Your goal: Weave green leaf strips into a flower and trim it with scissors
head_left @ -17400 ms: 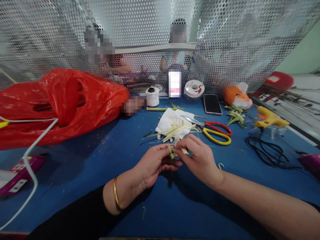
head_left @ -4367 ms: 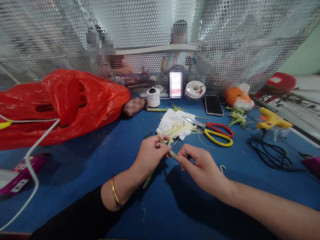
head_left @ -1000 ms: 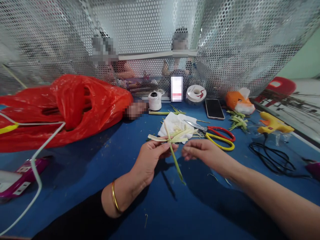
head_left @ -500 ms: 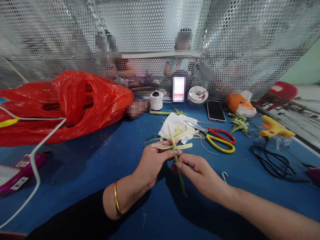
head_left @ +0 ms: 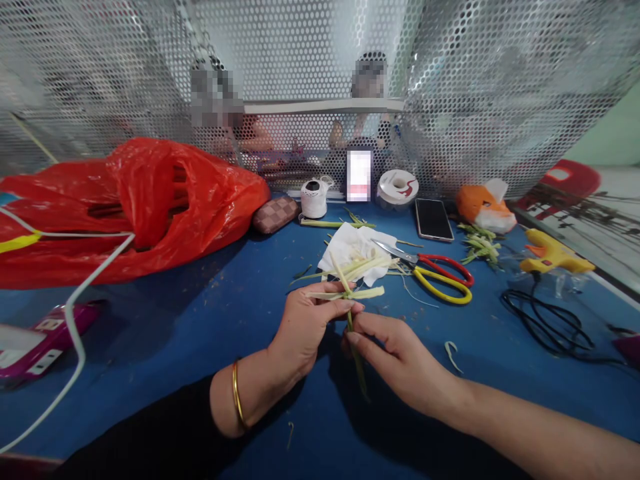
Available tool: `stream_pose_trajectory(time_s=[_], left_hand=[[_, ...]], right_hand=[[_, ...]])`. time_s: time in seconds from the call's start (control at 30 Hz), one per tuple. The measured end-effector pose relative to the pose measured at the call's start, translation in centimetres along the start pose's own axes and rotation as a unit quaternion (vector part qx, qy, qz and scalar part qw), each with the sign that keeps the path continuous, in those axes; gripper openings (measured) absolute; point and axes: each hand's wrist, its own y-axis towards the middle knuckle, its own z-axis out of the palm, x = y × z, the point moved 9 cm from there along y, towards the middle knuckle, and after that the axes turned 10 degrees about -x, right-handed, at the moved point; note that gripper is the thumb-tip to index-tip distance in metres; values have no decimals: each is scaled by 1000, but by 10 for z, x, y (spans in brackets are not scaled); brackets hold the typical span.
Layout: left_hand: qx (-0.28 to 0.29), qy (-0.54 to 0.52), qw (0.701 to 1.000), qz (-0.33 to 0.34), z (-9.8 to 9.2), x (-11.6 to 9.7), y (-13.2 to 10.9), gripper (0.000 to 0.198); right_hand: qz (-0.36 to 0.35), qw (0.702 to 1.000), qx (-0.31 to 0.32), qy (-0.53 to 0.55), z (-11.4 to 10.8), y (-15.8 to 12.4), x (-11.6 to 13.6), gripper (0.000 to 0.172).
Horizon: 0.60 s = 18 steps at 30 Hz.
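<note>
Between my hands is a small cross of pale green plant strips (head_left: 367, 293), knotted or folded at its centre, with a darker green end hanging down. My left hand (head_left: 305, 323) pinches the cross near the centre between thumb and fingers. Just below, my right hand (head_left: 387, 350) is closed on the hanging green end. Behind them, more pale strips (head_left: 363, 267) lie on a white tissue (head_left: 345, 240). Scissors (head_left: 440, 277) with one red and one yellow handle rest with their blades on the tissue's right side.
A red plastic bag (head_left: 200, 193) fills the left, near a purple power strip (head_left: 60, 337) and white cord. Thread (head_left: 314, 200), a ribbon spool (head_left: 397, 189), a dark phone (head_left: 434, 220), an orange tissue pack (head_left: 483, 208) and a yellow glue gun (head_left: 557, 253) stand around. Perforated metal (head_left: 295, 53) backs the table.
My right hand has shifted slightly down and left along the green end, which now hangs a little lower. My left hand keeps its pinch. The view has moved slightly.
</note>
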Motion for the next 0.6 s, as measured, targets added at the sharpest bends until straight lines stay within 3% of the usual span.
stream_pose_trajectory(time_s=[0.23, 0.3, 0.4, 0.43, 0.6], left_hand=[[23, 54, 998, -16, 0, 1, 6, 26], [37, 72, 996, -29, 1, 1, 6, 26], [47, 84, 995, -24, 3, -1, 5, 26], [47, 83, 995, -16, 4, -2, 5, 27], [37, 101, 994, 30, 6, -8, 3, 24]], right_hand=[[-27, 994, 2, -105, -5, 1, 0, 29], [-72, 984, -51, -155, -24, 3, 9, 30], [-102, 951, -188, -223, -63, 8, 19, 21], [-98, 949, -192, -230, -66, 11, 18, 18], [-40, 982, -62, -175, -40, 17, -3, 30]])
